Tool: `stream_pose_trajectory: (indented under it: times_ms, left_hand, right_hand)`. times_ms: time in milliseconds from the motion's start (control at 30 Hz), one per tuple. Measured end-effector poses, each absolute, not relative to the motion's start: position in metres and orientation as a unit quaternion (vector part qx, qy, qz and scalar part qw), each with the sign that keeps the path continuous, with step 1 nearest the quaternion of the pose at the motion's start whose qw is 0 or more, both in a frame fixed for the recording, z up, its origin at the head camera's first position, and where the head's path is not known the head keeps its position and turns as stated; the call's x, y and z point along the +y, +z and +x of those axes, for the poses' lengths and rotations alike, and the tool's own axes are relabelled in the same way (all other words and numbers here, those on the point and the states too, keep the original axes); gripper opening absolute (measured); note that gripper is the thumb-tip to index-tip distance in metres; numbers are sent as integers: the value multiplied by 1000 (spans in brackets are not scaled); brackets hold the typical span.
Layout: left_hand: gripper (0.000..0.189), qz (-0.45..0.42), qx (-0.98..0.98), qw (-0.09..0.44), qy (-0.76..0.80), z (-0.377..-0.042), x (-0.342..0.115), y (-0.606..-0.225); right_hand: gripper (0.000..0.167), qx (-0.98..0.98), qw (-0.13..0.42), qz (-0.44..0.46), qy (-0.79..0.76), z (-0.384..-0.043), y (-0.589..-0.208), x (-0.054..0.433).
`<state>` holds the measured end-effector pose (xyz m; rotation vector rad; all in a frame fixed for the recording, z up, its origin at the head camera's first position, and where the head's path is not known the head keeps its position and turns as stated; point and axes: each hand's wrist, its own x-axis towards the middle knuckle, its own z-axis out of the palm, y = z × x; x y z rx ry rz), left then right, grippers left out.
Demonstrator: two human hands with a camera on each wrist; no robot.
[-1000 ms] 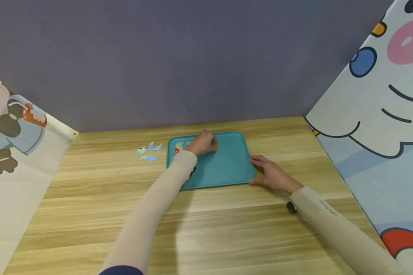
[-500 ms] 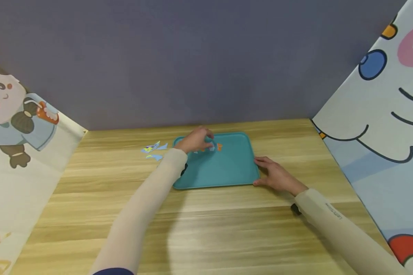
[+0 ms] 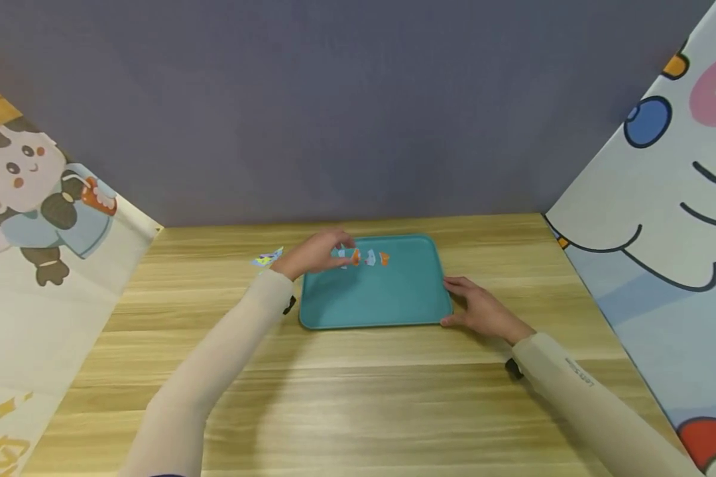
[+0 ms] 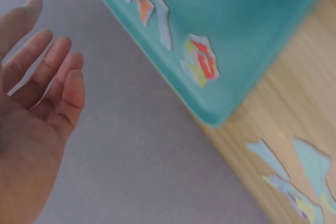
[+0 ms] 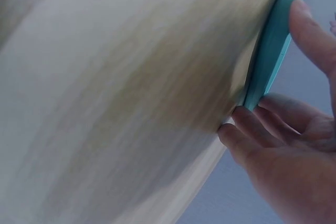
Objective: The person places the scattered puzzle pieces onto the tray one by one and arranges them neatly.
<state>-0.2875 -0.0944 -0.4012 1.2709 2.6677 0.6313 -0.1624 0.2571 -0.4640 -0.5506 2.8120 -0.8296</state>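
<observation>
My left hand point(image 3: 319, 254) hovers over the back left of a teal tray point(image 3: 388, 298), with loosely bent fingers and nothing in its grasp. Irregular flat printed pieces lie in a row along the tray's back side. Among them are an orange piece point(image 3: 384, 258), a pale blue piece point(image 3: 370, 258), another orange piece point(image 4: 145, 5), a light blue strip point(image 4: 164, 22) and a red-and-yellow piece point(image 4: 202, 60). The head view hides the last behind my left hand. At the tray's front right corner, my right hand point(image 3: 483, 311) rests its thumb and fingertips against the rim.
Left of the tray, a blue-and-yellow piece point(image 4: 296, 198) and two light blue pieces, one piece point(image 4: 314, 166) larger, lie on the wooden table point(image 3: 364, 411). A grey wall point(image 3: 346, 112) rises behind the table. Cartoon-printed panels flank both sides.
My left hand has drawn left from the tray's middle, leaving the orange piece that was at its fingertips lying on the tray. My right hand stays at the rim. The head view has shifted slightly.
</observation>
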Motion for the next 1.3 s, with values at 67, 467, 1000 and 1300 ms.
stream_pose_trajectory:
  times_ms: [67, 467, 1000, 1300]
  left_hand:
    - [32, 418, 883, 57, 204, -284, -101, -400]
    - [35, 382, 893, 37, 237, -266, -153, -404]
    - [41, 326, 914, 33, 239, -261, -211, -428]
    - [49, 231, 945, 70, 219, -263, -221, -440]
  right_hand:
    - [87, 939, 78, -186, -277, -162, -464, 258]
    - [87, 939, 87, -182, -278, -162, -465, 257]
    - [87, 938, 75, -187, -283, -161, -467, 259]
    - [86, 934, 73, -191, -291, -162, -469, 259]
